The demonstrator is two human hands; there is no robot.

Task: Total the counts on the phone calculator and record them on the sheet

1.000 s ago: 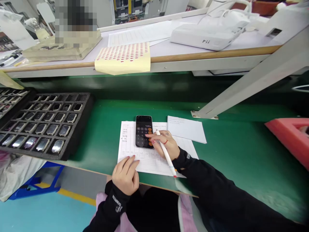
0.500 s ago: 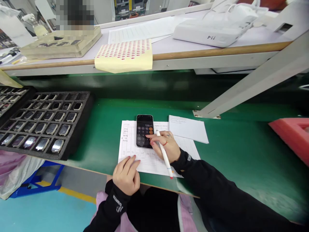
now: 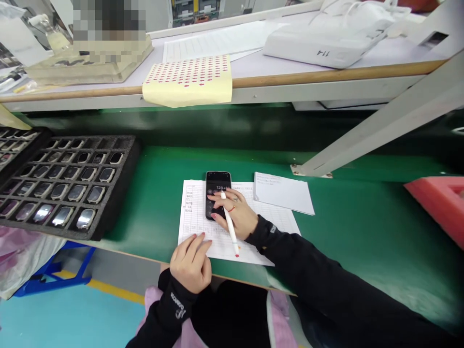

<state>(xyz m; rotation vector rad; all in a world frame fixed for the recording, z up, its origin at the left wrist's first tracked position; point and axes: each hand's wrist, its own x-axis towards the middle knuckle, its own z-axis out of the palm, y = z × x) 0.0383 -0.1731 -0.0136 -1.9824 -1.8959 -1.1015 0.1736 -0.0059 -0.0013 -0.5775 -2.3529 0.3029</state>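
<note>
A smartphone [image 3: 217, 179] lies on a printed form [image 3: 194, 224], its dark screen showing a calculator with a sum that begins "128+". Over the lower part of the screen, my right hand [image 3: 242, 216] has its fingertips at the keys and covers many of them. That hand also keeps a white pen [image 3: 231, 229] with a red end between its fingers, slanting down toward me. My left hand [image 3: 191, 263] rests at the form's lower left edge, fingers stretched out and holding nothing. A smaller written sheet [image 3: 284, 193] overlaps the form's upper right.
At left, black foam trays [image 3: 103, 212] hold several watch-like pieces with glossy faces. A slanted metal post [image 3: 362, 121] stands on the green bench at right, before a red foam block [image 3: 438, 203]. The shelf above carries a yellow sticker sheet [image 3: 186, 94] and a white device [image 3: 308, 48].
My right hand has moved left over the phone with the pen, now covering more of the keypad. The displayed sum has gained a character after "128+1". My left hand stays in place.
</note>
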